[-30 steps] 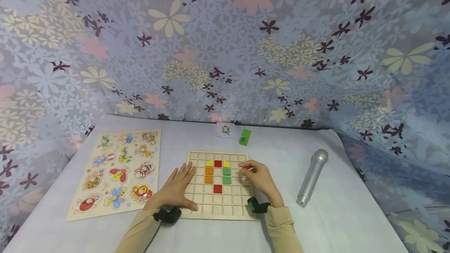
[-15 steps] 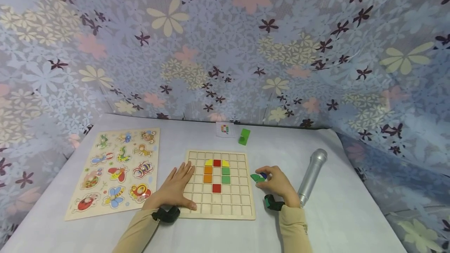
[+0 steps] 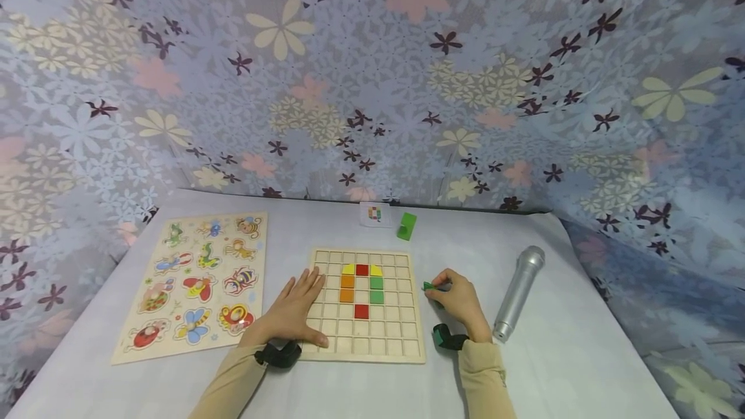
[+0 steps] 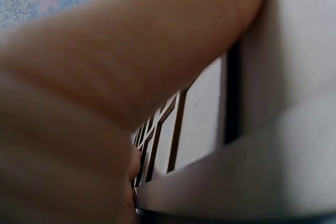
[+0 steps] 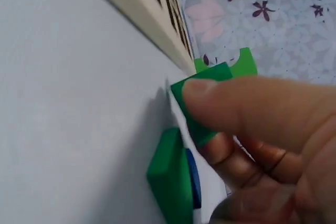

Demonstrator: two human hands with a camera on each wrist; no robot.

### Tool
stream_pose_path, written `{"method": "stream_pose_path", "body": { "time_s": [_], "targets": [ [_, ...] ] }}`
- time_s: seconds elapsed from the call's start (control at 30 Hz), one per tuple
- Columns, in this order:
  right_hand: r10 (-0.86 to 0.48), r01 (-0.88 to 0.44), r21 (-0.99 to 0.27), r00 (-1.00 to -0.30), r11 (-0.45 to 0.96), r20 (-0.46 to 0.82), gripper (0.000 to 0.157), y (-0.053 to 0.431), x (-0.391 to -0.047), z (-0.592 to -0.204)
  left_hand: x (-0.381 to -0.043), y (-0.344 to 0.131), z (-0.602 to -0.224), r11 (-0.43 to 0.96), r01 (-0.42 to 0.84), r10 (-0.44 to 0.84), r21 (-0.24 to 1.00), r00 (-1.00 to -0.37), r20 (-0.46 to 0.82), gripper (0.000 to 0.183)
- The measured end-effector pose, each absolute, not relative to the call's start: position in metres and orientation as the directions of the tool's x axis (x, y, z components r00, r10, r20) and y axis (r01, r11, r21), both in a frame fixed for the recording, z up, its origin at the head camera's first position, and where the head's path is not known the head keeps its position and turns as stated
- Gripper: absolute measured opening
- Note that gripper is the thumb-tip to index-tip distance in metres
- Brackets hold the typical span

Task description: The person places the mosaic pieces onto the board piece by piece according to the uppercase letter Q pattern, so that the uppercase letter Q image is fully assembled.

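Observation:
My left hand point(image 3: 293, 309) rests spread on the left side of a wooden grid board point(image 3: 367, 346). In the left wrist view a blurred finger or thumb crosses above the board's slats. Right of the board, my right hand point(image 3: 460, 299) pinches a green block point(image 5: 198, 129) between thumb and fingers. Beside it on the cloth stand another green block point(image 5: 170, 174) and a blue piece point(image 5: 195, 179), partly hidden. On the grid lie red point(image 3: 362, 270), yellow point(image 3: 377, 271), orange point(image 3: 346, 282) and green tiles point(image 3: 376, 297), arranged in a ring.
An insect knob puzzle point(image 3: 192, 283) lies at the left. A silver microphone-like cylinder point(image 3: 520, 293) lies right of my right hand. Behind the board are a small pattern card point(image 3: 374, 214) and a bright green notched piece point(image 3: 407, 226). A flowered curtain point(image 3: 372, 83) hangs behind the table.
My right hand has moved right from the board's right edge to the loose green and blue pieces, and now pinches a green block. My left hand has stayed put.

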State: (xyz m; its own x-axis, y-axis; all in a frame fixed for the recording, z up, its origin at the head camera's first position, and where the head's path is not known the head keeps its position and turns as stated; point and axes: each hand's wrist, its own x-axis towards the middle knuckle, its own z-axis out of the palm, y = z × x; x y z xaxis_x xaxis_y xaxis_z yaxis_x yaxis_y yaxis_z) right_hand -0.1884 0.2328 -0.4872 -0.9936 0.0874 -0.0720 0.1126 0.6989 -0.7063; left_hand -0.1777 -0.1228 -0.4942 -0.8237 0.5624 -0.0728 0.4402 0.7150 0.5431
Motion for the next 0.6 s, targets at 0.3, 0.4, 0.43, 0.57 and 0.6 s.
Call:
{"method": "stream_pose_path", "body": {
  "time_s": [0.3,0.4,0.43,0.57,0.6],
  "targets": [
    [0.047,0.082,-0.797,-0.997,0.598,-0.068,0.025,0.225,-0.191,-0.480,-0.178,-0.124,-0.495,0.717,0.440,0.559,0.540,-0.826,-0.070,0.128],
    [0.014,0.104,-0.837,-0.993,0.538,-0.115,0.020,0.223,-0.190,-0.478,-0.178,-0.124,-0.495,0.713,0.443,0.560,0.544,-0.826,-0.062,0.128],
    [-0.009,0.113,-0.851,-0.991,0.513,-0.137,0.019,0.223,-0.189,-0.478,-0.178,-0.124,-0.495,0.709,0.447,0.563,0.545,-0.824,-0.057,0.128],
    [-0.179,0.113,-0.909,-0.964,0.401,-0.199,0.022,0.214,-0.185,-0.476,-0.178,-0.123,-0.497,0.710,0.456,0.569,0.537,-0.821,-0.055,0.128],
    [-0.224,0.111,-0.918,-0.952,0.380,-0.207,0.022,0.210,-0.184,-0.475,-0.178,-0.124,-0.497,0.711,0.456,0.568,0.535,-0.821,-0.055,0.128]
  ]
}}
